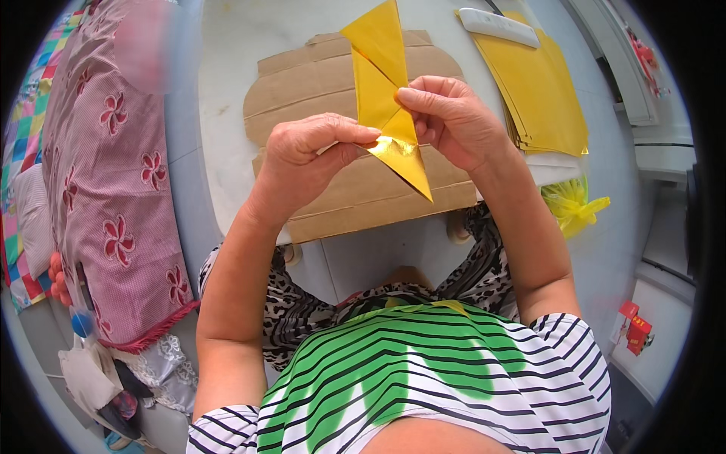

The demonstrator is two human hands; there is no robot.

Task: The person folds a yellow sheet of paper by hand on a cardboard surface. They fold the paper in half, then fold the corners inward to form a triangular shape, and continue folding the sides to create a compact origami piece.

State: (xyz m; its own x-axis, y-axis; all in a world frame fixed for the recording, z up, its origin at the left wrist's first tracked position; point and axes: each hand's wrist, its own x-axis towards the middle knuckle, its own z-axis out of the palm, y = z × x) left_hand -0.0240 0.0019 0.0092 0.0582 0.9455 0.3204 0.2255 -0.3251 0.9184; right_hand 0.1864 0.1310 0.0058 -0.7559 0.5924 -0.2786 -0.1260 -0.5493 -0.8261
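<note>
A folded sheet of gold foil paper [379,85] is held up between both hands, above a piece of brown cardboard [317,96]. Its ends come to points at the top and at the bottom right, with diagonal creases across the middle. My left hand [309,150] pinches its lower left edge between thumb and index finger, beside a shiny patch. On the right edge, near the middle, the thumb and fingers of my right hand [454,116] grip the paper. Part of the paper's right side is hidden by that hand.
Under the cardboard is a white table [227,142]. Gold sheets [533,91] lie stacked at its right, a white bar-shaped object [499,26] on top. A yellow plastic bag [573,207] is beyond the table's right edge. A pink flowered cover [125,187] drapes furniture at left.
</note>
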